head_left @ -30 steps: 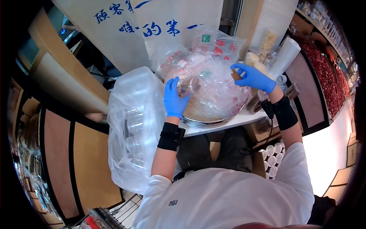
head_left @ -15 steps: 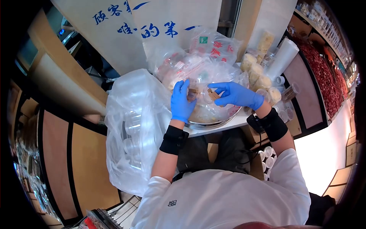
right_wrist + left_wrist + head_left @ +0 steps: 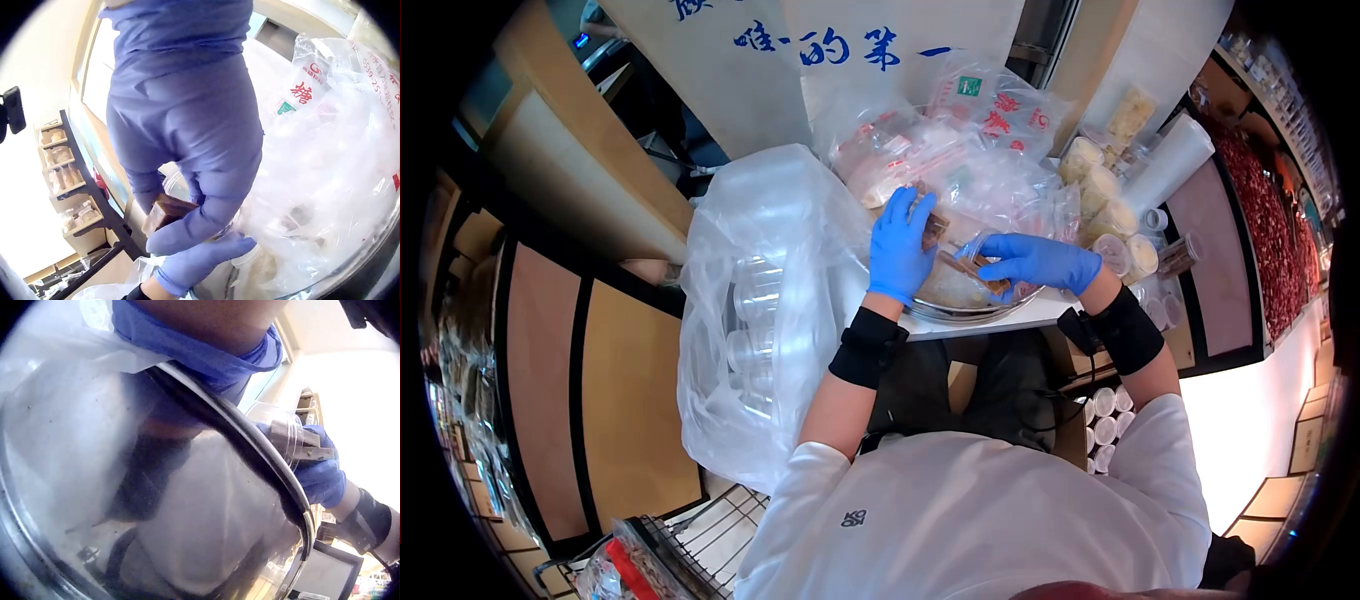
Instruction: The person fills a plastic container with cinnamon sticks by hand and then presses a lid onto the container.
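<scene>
My blue-gloved left hand (image 3: 900, 245) grips a clear plastic jar (image 3: 255, 414) lying tilted over the round metal tray (image 3: 965, 316). Brown pieces (image 3: 934, 229) show through the jar wall beside the left fingers. Thumb and fingers of my gloved right hand (image 3: 1045, 262) pinch brown blocks (image 3: 164, 212) right at the jar's mouth. From the left wrist, two flat brown bars (image 3: 303, 440) overlap the jar's rim, with the right hand behind them. The left fingers are mostly hidden in that view.
Crumpled clear plastic bags (image 3: 960, 160) with red print heap on the tray. Lidded jars (image 3: 1100, 195) and a plastic roll (image 3: 1180, 155) stand at the right. A large bag of clear containers (image 3: 760, 300) sits left of the white table (image 3: 1040, 312). White-lidded jars (image 3: 1105, 430) fill a box below.
My right hand has come left and down with the brown blocks to the jar's mouth. The left hand has shifted slightly right and turned the jar toward the right hand.
</scene>
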{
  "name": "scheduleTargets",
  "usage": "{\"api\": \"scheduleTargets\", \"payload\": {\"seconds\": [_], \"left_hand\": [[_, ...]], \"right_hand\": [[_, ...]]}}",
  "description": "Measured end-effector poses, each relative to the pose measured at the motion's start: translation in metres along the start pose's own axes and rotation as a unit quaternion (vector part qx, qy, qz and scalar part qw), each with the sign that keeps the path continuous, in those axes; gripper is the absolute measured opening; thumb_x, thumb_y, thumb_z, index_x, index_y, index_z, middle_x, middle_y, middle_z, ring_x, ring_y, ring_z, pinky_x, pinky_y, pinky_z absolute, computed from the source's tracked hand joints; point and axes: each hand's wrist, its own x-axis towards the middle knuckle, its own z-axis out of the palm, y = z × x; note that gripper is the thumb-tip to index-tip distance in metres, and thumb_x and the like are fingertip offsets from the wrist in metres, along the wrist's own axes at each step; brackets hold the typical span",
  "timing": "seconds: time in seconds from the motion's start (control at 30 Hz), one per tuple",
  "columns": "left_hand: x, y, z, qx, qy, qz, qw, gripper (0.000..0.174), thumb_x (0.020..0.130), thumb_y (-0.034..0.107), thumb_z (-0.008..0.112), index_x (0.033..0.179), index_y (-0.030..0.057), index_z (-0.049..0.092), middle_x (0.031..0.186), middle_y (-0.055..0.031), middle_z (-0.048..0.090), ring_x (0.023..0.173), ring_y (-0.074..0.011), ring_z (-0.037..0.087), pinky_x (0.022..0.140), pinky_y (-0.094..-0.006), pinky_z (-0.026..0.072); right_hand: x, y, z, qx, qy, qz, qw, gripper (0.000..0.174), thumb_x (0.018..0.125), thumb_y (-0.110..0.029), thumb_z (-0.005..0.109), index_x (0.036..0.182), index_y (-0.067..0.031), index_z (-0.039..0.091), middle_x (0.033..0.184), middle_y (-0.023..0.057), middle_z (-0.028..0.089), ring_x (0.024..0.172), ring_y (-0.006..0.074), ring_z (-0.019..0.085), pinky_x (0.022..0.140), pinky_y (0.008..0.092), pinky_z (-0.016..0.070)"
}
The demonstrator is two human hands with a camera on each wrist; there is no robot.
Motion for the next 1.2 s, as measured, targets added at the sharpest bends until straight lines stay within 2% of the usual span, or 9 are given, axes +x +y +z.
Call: {"api": "scheduleTargets", "payload": {"seconds": [0.37, 0.43, 0.53, 0.87, 0.93, 1.07, 1.13, 1.17, 1.2], "left_hand": [[-0.001, -0.002, 0.003, 0.049, -0.021, 0.012, 0.999, 0.069, 0.059, 0.004, 0.073, 0.123, 0.0132, 0.05, 0.124, -0.015, 0.048, 0.116, -0.0354, 0.047, 0.093, -0.0418, 0.0437], [-0.001, 0.0, 0.002, 0.038, -0.021, 0.007, 0.999, 0.07, 0.058, 0.004, 0.074, 0.124, 0.0132, 0.05, 0.124, -0.0151, 0.048, 0.115, -0.0355, 0.048, 0.093, -0.0419, 0.0438], [0.0, 0.0, 0.002, 0.026, -0.021, 0.002, 0.999, 0.072, 0.058, 0.005, 0.075, 0.125, 0.013, 0.049, 0.124, -0.0152, 0.048, 0.115, -0.0356, 0.048, 0.093, -0.0418, 0.044], [0.002, -0.003, 0.003, 0.022, -0.003, 0.017, 1.0, 0.065, 0.059, 0.005, 0.072, 0.121, 0.0109, 0.051, 0.121, -0.0145, 0.05, 0.113, -0.0345, 0.049, 0.091, -0.0413, 0.0443], [0.002, -0.004, 0.004, 0.017, 0.005, 0.017, 1.0, 0.064, 0.06, 0.005, 0.071, 0.121, 0.0108, 0.051, 0.12, -0.0145, 0.05, 0.114, -0.0346, 0.049, 0.091, -0.0413, 0.0443], [0.001, 0.001, 0.0, 0.013, -0.005, 0.009, 1.0, 0.062, 0.061, 0.004, 0.069, 0.12, 0.0102, 0.051, 0.119, -0.0146, 0.051, 0.114, -0.0351, 0.049, 0.091, -0.0417, 0.0444], [0.001, -0.001, 0.003, 0.014, -0.006, 0.016, 1.0, 0.062, 0.061, 0.003, 0.068, 0.12, 0.0102, 0.051, 0.119, -0.0146, 0.051, 0.114, -0.0349, 0.049, 0.092, -0.0419, 0.0444], [0.001, -0.002, 0.004, 0.014, -0.008, 0.022, 1.0, 0.063, 0.06, 0.003, 0.068, 0.12, 0.0102, 0.051, 0.118, -0.0145, 0.051, 0.114, -0.0348, 0.049, 0.092, -0.0421, 0.0444], [0.001, -0.003, 0.004, 0.014, -0.007, 0.022, 1.0, 0.063, 0.06, 0.003, 0.068, 0.12, 0.0102, 0.051, 0.118, -0.0145, 0.051, 0.114, -0.0348, 0.049, 0.092, -0.0421, 0.0444]], "right_hand": [[0.005, 0.004, -0.003, 0.013, -0.005, 0.131, 0.991, 0.044, 0.087, -0.024, 0.058, 0.126, -0.0041, 0.053, 0.092, 0.0048, 0.058, 0.076, 0.0108, 0.057, 0.064, 0.0229, 0.0502], [0.005, 0.007, -0.005, 0.238, 0.016, 0.049, 0.97, 0.046, 0.085, -0.021, 0.058, 0.126, -0.0013, 0.052, 0.094, 0.0052, 0.059, 0.071, 0.0105, 0.055, 0.058, 0.0211, 0.047], [0.014, 0.022, -0.007, 0.331, 0.028, 0.024, 0.943, 0.048, 0.084, -0.019, 0.056, 0.128, -0.0004, 0.049, 0.093, 0.0055, 0.059, 0.068, 0.0104, 0.053, 0.055, 0.0212, 0.0444], [0.03, 0.032, 0.0, 0.422, -0.034, -0.003, 0.906, 0.054, 0.083, -0.018, 0.053, 0.133, -0.0023, 0.044, 0.099, 0.0089, 0.058, 0.058, 0.0114, 0.049, 0.048, 0.024, 0.038], [0.03, 0.034, -0.002, 0.491, -0.044, -0.023, 0.87, 0.013, 0.082, -0.01, 0.051, 0.088, -0.0017, 0.06, 0.13, 0.0131, 0.048, 0.063, 0.0161, 0.053, 0.046, 0.0246, 0.0401], [0.024, 0.03, 0.003, 0.488, -0.013, -0.024, 0.872, 0.011, 0.082, -0.009, 0.051, 0.085, -0.0007, 0.059, 0.127, 0.0137, 0.05, 0.061, 0.0156, 0.051, 0.046, 0.0246, 0.0389], [0.022, 0.03, 0.005, 0.434, 0.026, -0.006, 0.901, 0.027, 0.08, -0.01, 0.051, 0.105, -0.0019, 0.059, 0.125, 0.0147, 0.05, 0.062, 0.0145, 0.05, 0.048, 0.0243, 0.0378], [0.024, 0.032, 0.004, 0.433, 0.025, -0.006, 0.901, 0.027, 0.08, -0.01, 0.051, 0.105, -0.0019, 0.059, 0.125, 0.0147, 0.05, 0.062, 0.0145, 0.05, 0.048, 0.0243, 0.0378], [0.027, 0.036, 0.002, 0.43, -0.032, -0.008, 0.902, 0.042, 0.081, -0.011, 0.05, 0.121, -0.0038, 0.048, 0.121, 0.0124, 0.053, 0.061, 0.0157, 0.05, 0.048, 0.0255, 0.0386]]}}
